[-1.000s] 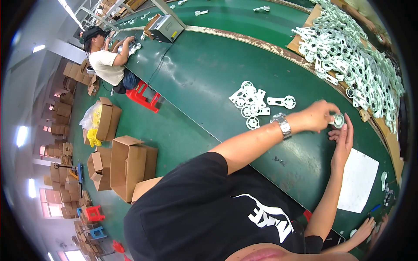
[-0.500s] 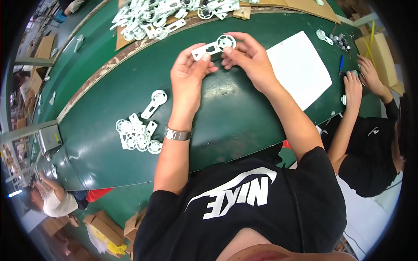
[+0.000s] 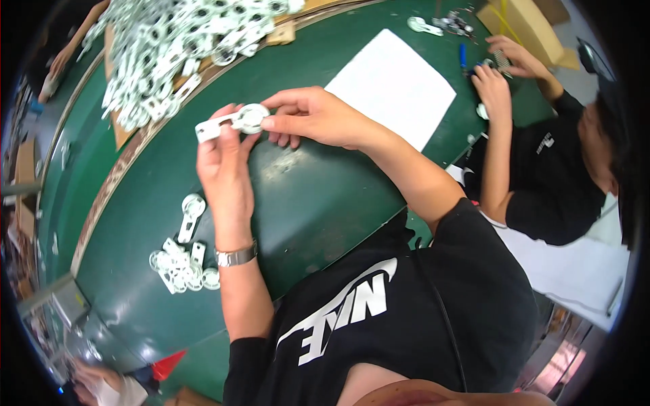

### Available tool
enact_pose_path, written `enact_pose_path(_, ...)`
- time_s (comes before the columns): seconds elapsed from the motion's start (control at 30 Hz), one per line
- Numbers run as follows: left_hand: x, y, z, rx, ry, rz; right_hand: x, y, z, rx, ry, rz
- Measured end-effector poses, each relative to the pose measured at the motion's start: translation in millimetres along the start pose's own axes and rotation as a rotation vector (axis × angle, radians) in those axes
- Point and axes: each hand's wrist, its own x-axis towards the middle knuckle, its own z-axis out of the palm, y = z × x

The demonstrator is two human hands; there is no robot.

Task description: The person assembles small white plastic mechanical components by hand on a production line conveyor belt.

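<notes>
Between my hands is a white plastic part (image 3: 252, 120) with a round ring at one end and a flat arm with a cutout. My left hand (image 3: 225, 159) pinches it from below, thumb on its middle. At the ring end, the thumb and fingers of my right hand (image 3: 308, 118) close on the rim. A similar white part (image 3: 191, 216) lies alone on the green table (image 3: 318, 210), left of my left wrist. Nearer to me is a small heap of the same parts (image 3: 177, 267).
A large pile of white parts (image 3: 183, 54) covers cardboard at the far left. A white paper sheet (image 3: 399, 88) lies right of my hands. Further right, a co-worker's hands (image 3: 494, 88) work beside a blue-handled tool (image 3: 462, 55) and an open carton (image 3: 521, 30).
The view has turned, so the scene sits further left and more of the big pile shows. Both hands still hold the white part, its ring now tilted differently.
</notes>
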Motion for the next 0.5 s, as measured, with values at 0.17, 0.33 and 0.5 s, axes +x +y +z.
enact_pose_path(0.17,0.4,-3.7,2.2,0.101,0.078,-0.019,-13.8,-25.0,-83.1,-0.639,0.287,-0.123)
enact_pose_path(0.33,2.1,-1.9,1.2,0.14,0.132,-0.045,-5.5,-12.5,-272.7,-0.98,1.044,0.014)
enact_pose_path(0.5,4.1,-3.9,0.9,0.135,0.132,-0.065,-29.3,-8.1,-394.7,-1.08,1.398,0.149)
